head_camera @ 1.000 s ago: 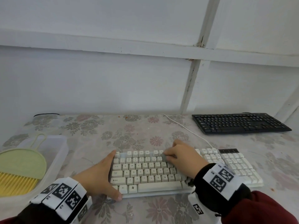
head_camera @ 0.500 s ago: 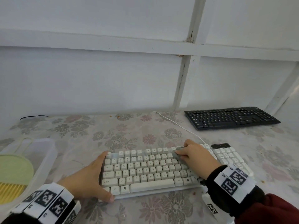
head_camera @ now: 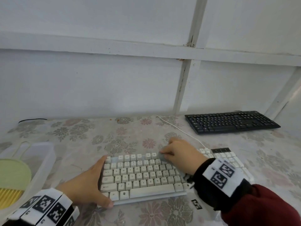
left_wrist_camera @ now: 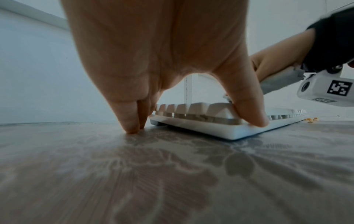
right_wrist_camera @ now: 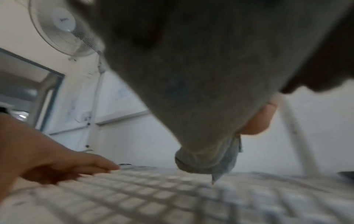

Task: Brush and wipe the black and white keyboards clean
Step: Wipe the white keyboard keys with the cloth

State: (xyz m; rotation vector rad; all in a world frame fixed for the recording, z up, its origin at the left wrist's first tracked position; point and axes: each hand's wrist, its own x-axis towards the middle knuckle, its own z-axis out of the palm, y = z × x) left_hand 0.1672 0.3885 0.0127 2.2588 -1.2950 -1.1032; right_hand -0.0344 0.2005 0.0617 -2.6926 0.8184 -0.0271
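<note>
The white keyboard (head_camera: 138, 176) lies in front of me on the flowered tablecloth. My left hand (head_camera: 88, 185) clamps its left end, thumb (left_wrist_camera: 249, 112) on the front corner and fingertips (left_wrist_camera: 132, 121) down on the table by the rear corner. My right hand (head_camera: 180, 154) grips a bunched grey cloth (head_camera: 162, 156) and presses it on the top key row, right of centre. In the right wrist view the cloth (right_wrist_camera: 191, 91) fills most of the picture above the blurred keys (right_wrist_camera: 153, 197). The black keyboard (head_camera: 231, 122) lies at the back right, untouched.
A clear plastic tub (head_camera: 42, 162) at the left holds a green brush (head_camera: 13, 173) with yellow bristles. The white keyboard's cable (head_camera: 179, 129) runs back toward the wall. Small yellow crumbs (left_wrist_camera: 310, 119) lie on the cloth beside the keyboard. A white panelled wall closes the back.
My right hand has slid the cloth rightward along the upper rows, then back a little, and now sits on the top row. The left hand has kept its hold.
</note>
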